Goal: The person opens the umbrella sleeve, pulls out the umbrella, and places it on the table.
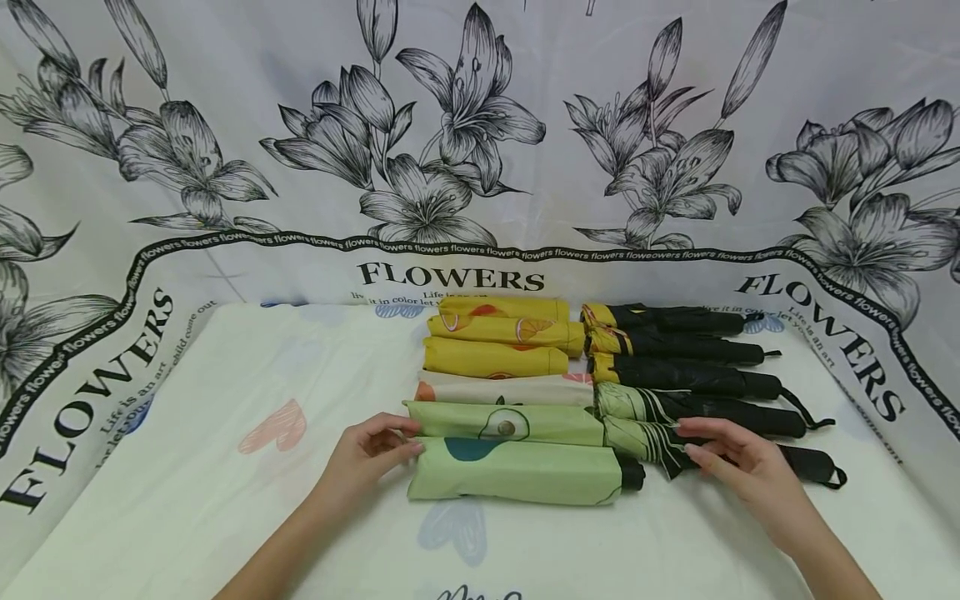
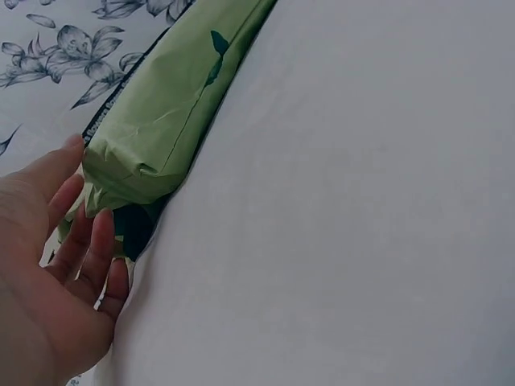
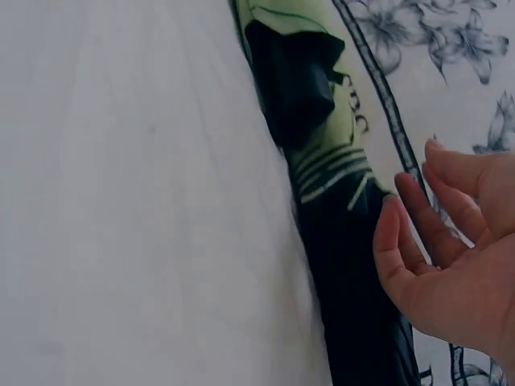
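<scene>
Folding umbrellas lie in two columns. In the head view, my left hand [image 1: 371,454] is at the left ends of the avocado-print green umbrella [image 1: 551,425] and the front green umbrella [image 1: 517,473]. Its bent fingers touch the light-green fabric [image 2: 137,153] without plainly gripping it. A black end [image 1: 632,472] sticks out of the front umbrella's right side. My right hand [image 1: 738,471] hovers over the front black umbrella with green striped edges [image 1: 645,440]. Its fingers are loosely bent, one tip by the striped hem [image 3: 354,181]; contact there is unclear.
Behind lie a cream umbrella [image 1: 510,389] and several yellow umbrellas [image 1: 495,358] with fruit prints. Right of them are black umbrellas [image 1: 690,375] with yellow or green edges and wrist straps. A white cloth [image 1: 180,467] with hearts covers the table; a flower-print curtain [image 1: 555,208] hangs behind.
</scene>
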A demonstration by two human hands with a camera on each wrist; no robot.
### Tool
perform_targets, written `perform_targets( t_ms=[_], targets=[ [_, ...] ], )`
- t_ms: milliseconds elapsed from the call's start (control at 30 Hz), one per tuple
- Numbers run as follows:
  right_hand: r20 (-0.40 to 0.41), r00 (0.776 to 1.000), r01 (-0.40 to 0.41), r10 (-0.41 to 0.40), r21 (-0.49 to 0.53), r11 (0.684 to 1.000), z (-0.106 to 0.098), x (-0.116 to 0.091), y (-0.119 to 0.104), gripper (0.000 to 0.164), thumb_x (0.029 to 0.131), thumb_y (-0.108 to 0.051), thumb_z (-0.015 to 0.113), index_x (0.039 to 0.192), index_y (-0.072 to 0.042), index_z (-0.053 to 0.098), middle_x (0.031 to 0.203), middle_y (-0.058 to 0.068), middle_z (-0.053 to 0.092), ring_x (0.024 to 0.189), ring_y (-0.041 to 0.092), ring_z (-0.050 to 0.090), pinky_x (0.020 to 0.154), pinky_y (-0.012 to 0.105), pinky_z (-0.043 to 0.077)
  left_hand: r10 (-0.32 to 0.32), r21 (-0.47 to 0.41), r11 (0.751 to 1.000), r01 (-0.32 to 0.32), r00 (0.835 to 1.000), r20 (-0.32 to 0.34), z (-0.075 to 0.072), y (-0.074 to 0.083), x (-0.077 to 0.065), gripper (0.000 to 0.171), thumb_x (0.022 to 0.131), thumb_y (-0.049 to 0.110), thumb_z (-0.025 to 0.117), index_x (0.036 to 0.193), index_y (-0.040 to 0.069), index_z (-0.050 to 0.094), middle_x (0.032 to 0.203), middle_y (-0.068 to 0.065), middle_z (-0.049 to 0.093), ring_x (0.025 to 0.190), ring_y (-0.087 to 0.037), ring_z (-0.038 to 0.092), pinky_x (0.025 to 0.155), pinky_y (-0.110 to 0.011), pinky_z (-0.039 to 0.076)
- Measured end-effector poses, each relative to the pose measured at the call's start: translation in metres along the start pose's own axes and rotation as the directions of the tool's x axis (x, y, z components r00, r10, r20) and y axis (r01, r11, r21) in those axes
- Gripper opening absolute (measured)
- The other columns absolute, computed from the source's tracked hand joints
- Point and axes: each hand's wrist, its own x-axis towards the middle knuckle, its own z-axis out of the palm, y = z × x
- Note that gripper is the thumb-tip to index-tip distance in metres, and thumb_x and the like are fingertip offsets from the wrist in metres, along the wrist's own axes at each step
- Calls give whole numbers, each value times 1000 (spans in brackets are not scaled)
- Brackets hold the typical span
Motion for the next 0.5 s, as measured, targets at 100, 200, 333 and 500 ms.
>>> perform_targets(
  t_ms=[100, 200, 333, 500],
  targets=[
    [5, 1000, 7, -7, -34, 999, 17, 3, -4, 32, 104, 2, 62, 136, 2, 65, 122, -15, 73, 92, 10, 69, 73, 25, 58, 19, 9, 1000, -19, 1000, 22, -1, -2, -1, 25, 89, -3, 81, 112, -6, 73, 89, 5, 70, 76, -8, 63, 70, -18, 53],
    [12, 999, 36, -36, -27, 999, 30, 3, -4, 30, 102, 5, 64, 132, 5, 65, 119, -12, 74, 93, 9, 71, 72, 25, 58, 42, 23, 999, -43, 997, 57, -2, -4, -1, 25, 87, -3, 83, 110, -4, 73, 85, 3, 68, 76, -9, 63, 73, -19, 52],
    [10, 997, 82, -82, -28, 996, 43, 2, -1, 27, 99, 9, 65, 126, 10, 66, 112, -9, 77, 95, 5, 72, 70, 25, 58, 14, 36, 999, -18, 995, 97, -5, -6, -1, 28, 85, 0, 85, 110, -1, 73, 84, 5, 69, 80, -10, 64, 79, -21, 51],
    [16, 998, 56, -56, -23, 998, 51, 2, 1, 25, 99, 6, 67, 124, 10, 67, 110, -10, 77, 93, 4, 73, 67, 28, 59, -5, 61, 998, -4, 989, 146, -8, -6, -1, 33, 83, 4, 88, 112, 1, 72, 95, 7, 71, 84, -14, 66, 82, -22, 52]
  ],
)
